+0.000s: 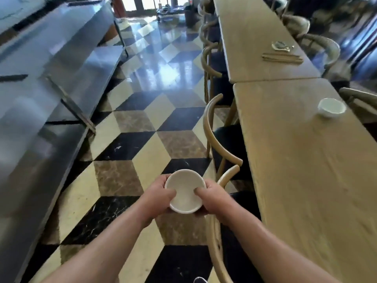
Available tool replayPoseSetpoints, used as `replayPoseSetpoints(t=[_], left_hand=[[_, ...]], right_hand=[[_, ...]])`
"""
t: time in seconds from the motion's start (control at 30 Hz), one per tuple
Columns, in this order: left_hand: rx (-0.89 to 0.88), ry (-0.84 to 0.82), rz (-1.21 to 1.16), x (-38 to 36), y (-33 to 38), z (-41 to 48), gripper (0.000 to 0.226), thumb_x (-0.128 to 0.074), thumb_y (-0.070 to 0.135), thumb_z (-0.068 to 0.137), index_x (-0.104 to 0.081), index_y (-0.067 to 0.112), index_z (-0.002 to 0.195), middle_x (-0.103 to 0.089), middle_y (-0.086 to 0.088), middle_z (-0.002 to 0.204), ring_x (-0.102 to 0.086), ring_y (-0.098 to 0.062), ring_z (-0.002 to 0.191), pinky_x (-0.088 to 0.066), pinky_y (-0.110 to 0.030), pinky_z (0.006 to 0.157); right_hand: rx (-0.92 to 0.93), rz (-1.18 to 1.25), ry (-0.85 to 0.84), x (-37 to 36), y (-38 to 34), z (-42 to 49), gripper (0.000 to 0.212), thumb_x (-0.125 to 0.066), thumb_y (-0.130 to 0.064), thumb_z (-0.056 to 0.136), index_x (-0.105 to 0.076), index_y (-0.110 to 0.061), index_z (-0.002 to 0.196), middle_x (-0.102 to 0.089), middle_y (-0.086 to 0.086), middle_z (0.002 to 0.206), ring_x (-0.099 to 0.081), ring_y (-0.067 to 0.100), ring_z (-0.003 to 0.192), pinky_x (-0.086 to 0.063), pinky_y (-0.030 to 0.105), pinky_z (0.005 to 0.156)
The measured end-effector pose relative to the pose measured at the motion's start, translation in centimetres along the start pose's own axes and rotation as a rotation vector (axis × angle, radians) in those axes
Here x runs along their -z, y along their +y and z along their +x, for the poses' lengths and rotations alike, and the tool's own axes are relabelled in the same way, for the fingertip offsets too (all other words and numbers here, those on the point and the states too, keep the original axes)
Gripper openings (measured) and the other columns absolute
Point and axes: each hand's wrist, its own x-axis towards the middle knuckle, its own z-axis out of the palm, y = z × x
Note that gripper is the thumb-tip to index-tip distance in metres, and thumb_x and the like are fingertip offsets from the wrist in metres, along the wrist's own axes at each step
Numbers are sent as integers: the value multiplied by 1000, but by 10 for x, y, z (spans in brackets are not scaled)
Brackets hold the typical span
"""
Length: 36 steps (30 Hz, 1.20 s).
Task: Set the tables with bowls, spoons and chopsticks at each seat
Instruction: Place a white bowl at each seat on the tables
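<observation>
Over the near middle of a restaurant aisle, a person carried a small round white bowl, mouth up, between two bare hands. The left hand gripped the bowl's left side, thumb hooked over the rim into the hollow and fingers curled round the outside. The right hand mirrored it on the right side, thumb likewise inside the rim.

The bowl hung above a glossy floor of black, cream and brown cube-pattern tiles, just left of the curved top rail of a pale bentwood chair. More chairs of the same kind stood in a row toward the far end.

Along the right side, a long light wooden table carried a second white bowl, upright near its far right edge. Beyond it, on a farther wooden table set end to end with the first, lay pale wooden chopsticks. A small pale piece of tableware sat just behind them, too blurred to identify. A stainless steel counter ran down the left side of the aisle.
</observation>
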Motion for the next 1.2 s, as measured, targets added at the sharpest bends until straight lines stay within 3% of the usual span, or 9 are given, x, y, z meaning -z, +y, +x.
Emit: replayPoseSetpoints(t=[0.1, 0.2, 0.3, 0.43, 0.53, 0.6, 0.77, 0.97, 1.2], left_hand=[[35, -10, 30, -5, 7, 19, 36, -58, 14, 99, -58, 46, 115, -66, -3, 117, -70, -25, 101, -62, -25, 56], [5, -145, 29, -8, 42, 64, 31, -59, 22, 98, -57, 50, 111, -67, -5, 116, -72, -28, 99, -65, -29, 58], [-32, -275, 67, 0, 71, 106, 28, -57, 33, 100, -57, 46, 124, -68, -3, 114, -72, -24, 96, -59, -20, 49], [-95, -457, 115, 13, 95, 153, 27, -57, 29, 104, -57, 45, 126, -68, -7, 119, -72, -26, 100, -61, -22, 53], [-126, -603, 190, 7, 113, 169, 34, -56, 29, 105, -55, 41, 136, -67, -9, 125, -72, -30, 107, -68, -34, 65], [-159, -648, 255, -8, 123, 173, 36, -55, 31, 104, -53, 41, 138, -66, -10, 125, -72, -34, 109, -69, -49, 78], [-208, -792, 387, -80, 137, 157, 17, -59, 38, 105, -61, 44, 121, -69, -9, 118, -74, -32, 101, -70, -52, 73], [-231, -990, 551, -165, 139, 123, 48, -56, 81, 89, -67, 41, 114, -76, -3, 109, -78, -22, 95, -66, -34, 64], [-52, -1149, 619, -259, 146, 129, 53, -54, 79, 88, -66, 41, 122, -73, -7, 125, -78, -21, 106, -68, -37, 80]], right_hand=[[4, -8, 59, 8, -5, 5, 23, -48, -16, 103, -57, -36, 109, -68, 11, 112, -74, 29, 93, -61, 28, 54], [-46, 44, 210, 25, -24, 27, 21, -46, -11, 103, -55, -24, 116, -64, 14, 115, -72, 31, 92, -59, 28, 49], [-58, 137, 337, 29, -44, 46, 23, -47, -10, 105, -56, -14, 125, -64, 20, 121, -74, 37, 94, -62, 35, 52], [-58, 236, 520, 21, -68, 57, 28, -49, -9, 105, -60, -17, 129, -66, 19, 121, -75, 41, 96, -67, 47, 62], [-98, 266, 643, 18, -73, 49, 21, -51, -12, 102, -62, -25, 115, -68, 14, 113, -76, 38, 88, -67, 44, 57], [-139, 254, 719, 20, -68, 37, 23, -51, -15, 101, -63, -23, 119, -69, 12, 109, -76, 35, 83, -65, 41, 54], [-280, 279, 918, 41, -30, -6, 33, -48, -24, 104, -64, -16, 132, -72, 11, 112, -76, 35, 96, -66, 57, 86], [-259, 687, 1031, 64, 39, -45, 31, -41, -21, 109, -58, -6, 131, -72, 21, 93, -73, 26, 58, -65, 41, 55], [-151, 1075, 1018, 116, 104, -52, 17, -44, -17, 112, -56, -7, 118, -72, 23, 87, -74, 30, 58, -63, 38, 50]])
